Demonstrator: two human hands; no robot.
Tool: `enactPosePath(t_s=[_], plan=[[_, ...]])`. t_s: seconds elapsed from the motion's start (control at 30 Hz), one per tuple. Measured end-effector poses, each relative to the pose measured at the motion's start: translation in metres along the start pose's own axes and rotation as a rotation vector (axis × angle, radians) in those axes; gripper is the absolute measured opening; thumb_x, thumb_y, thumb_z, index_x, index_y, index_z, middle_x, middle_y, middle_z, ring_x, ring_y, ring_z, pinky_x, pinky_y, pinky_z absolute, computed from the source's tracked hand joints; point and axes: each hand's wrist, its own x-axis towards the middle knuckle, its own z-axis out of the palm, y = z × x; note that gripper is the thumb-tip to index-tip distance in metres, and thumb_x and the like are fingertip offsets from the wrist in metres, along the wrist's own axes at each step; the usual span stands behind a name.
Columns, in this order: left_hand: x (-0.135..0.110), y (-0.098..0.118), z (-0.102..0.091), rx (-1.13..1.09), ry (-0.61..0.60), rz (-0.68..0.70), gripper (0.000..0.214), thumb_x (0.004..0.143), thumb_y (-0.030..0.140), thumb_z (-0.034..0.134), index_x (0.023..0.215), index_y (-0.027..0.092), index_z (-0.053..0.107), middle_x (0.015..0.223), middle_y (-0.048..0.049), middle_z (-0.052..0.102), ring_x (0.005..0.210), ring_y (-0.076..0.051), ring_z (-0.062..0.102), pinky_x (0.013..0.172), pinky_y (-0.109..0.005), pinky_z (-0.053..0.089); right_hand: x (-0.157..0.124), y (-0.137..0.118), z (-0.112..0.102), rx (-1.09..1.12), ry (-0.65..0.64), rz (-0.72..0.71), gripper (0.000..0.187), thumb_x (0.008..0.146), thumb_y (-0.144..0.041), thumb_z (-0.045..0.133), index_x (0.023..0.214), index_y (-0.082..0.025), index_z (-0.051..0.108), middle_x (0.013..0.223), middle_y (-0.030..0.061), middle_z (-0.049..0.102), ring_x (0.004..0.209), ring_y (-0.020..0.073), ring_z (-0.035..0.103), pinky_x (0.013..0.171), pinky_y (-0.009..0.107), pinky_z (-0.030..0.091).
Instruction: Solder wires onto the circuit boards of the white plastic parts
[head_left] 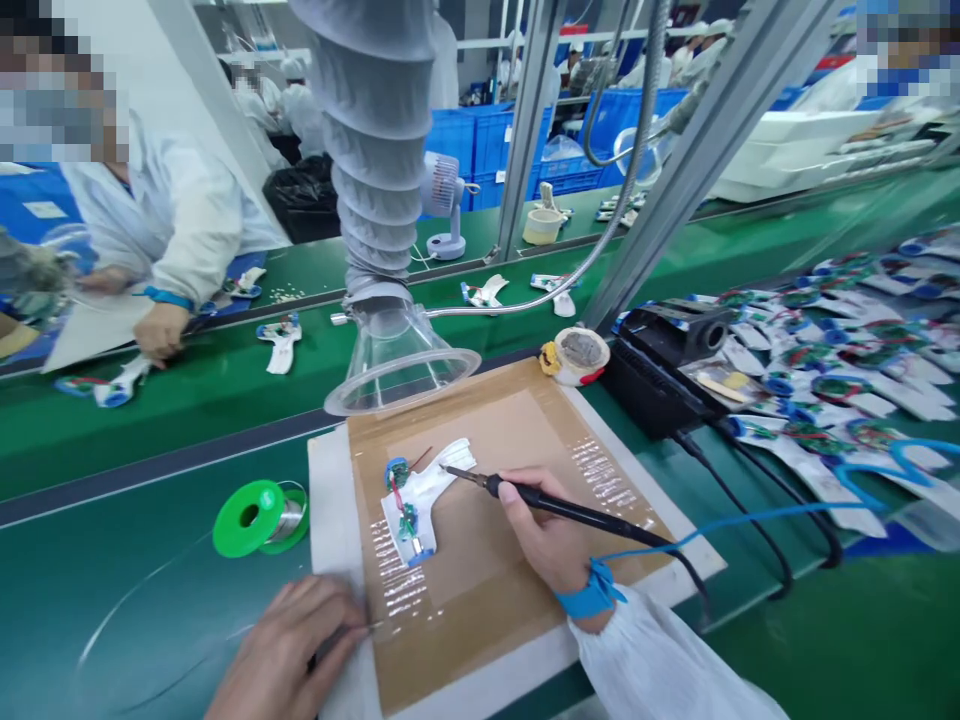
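My right hand (544, 535) grips a black soldering iron (525, 495) like a pen, its tip resting at the upper end of a white plastic part (429, 490) with small green and blue components. That part lies on a brown cardboard mat (487, 570). My left hand (289, 650) is at the mat's near left corner, fingers pinched on a thin solder wire (360, 630). A green solder spool (259, 517) sits left of the mat. A blue wrist strap (592, 592) circles my right wrist.
A clear fume funnel (397, 365) on a grey hose hangs over the mat's far edge. A black solder station (667, 360) and tip-cleaner tin (579, 355) stand to the right, beside a pile of white parts (832, 370). Another person's hand (159, 330) works across the green belt.
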Motion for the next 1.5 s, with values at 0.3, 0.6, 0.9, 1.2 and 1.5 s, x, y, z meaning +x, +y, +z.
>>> enactPosePath(t_s=[0.3,0.6,0.9,1.2,1.5], plan=[[0.013,0.017,-0.006,0.105,0.023,-0.083,0.008,0.087,0.023,0.066,0.080,0.026,0.066,0.077,0.0037,0.073,0.069,-0.016,0.070,0.063,-0.027,0.053,-0.005,0.014,-0.001,0.058,0.060,0.006,0.020,0.098,-0.040,0.060,0.101,-0.023,0.070,0.082,0.0039,0.077,0.064,0.0169,0.075,0.062,0.027,0.063],[0.120,0.035,0.011,0.266,0.352,-0.210,0.031,0.094,0.028,0.061,0.123,0.019,0.064,0.126,-0.0119,0.068,0.118,-0.031,0.062,0.099,-0.048,0.049,-0.001,0.008,-0.001,0.066,0.082,-0.006,0.022,0.100,-0.037,0.058,0.115,-0.024,0.069,0.076,0.0011,0.079,0.067,0.0182,0.077,0.068,0.031,0.066],[0.133,0.019,0.023,-0.009,0.277,-0.198,0.016,0.094,0.021,0.056,0.082,0.022,0.066,0.088,-0.0012,0.070,0.091,-0.021,0.063,0.085,-0.038,0.045,0.001,0.008,0.025,0.052,-0.012,0.064,0.018,0.099,-0.028,0.061,0.115,-0.027,0.067,0.114,0.0064,0.077,0.099,0.0224,0.077,0.088,0.036,0.064],[0.135,0.012,0.037,-0.443,0.414,-0.141,0.016,0.092,0.033,0.060,0.086,0.021,0.068,0.093,-0.0033,0.071,0.091,-0.018,0.066,0.082,-0.030,0.049,0.003,0.003,0.032,-0.021,-0.060,-0.001,0.019,0.096,-0.020,0.061,0.113,-0.027,0.065,0.111,0.0056,0.075,0.103,0.0215,0.074,0.101,0.044,0.056],[0.133,0.013,0.042,-0.414,0.477,-0.053,0.012,0.092,0.030,0.063,0.087,0.022,0.070,0.102,-0.0042,0.069,0.103,-0.019,0.065,0.091,-0.033,0.050,0.010,-0.012,0.051,0.204,-0.002,0.175,0.019,0.090,-0.022,0.065,0.109,-0.024,0.061,0.089,0.0011,0.074,0.087,0.0177,0.073,0.086,0.034,0.060]])
